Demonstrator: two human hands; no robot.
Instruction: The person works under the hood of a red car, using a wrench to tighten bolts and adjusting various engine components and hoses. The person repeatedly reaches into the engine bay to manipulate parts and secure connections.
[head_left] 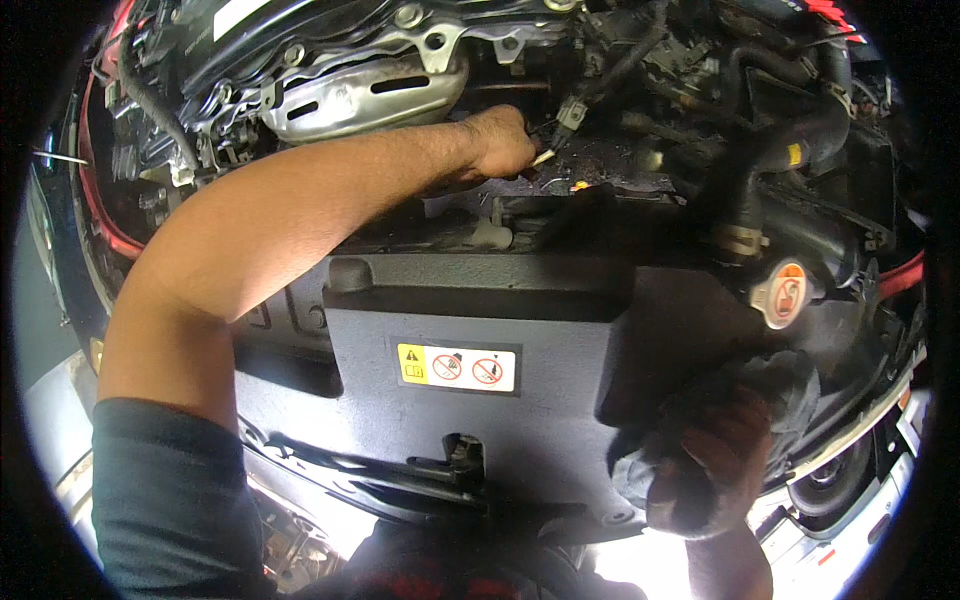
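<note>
Cable plug (571, 115) is seen just right of the left hand (504, 144), whose grip cannot be told, its fingertips being hidden; a dark cloth (796, 388) is held bunched in the right hand (722, 452), with a black cover (545, 432) beneath and a round cap (785, 296) beyond.

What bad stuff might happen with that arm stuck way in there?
The left forearm passes close to the metal shield, so it might get scraped, or burned if the shield is hot; the picture can't show heat. The left hand reaches in beside a connector, so it might bump its knuckles or knock that.
</note>
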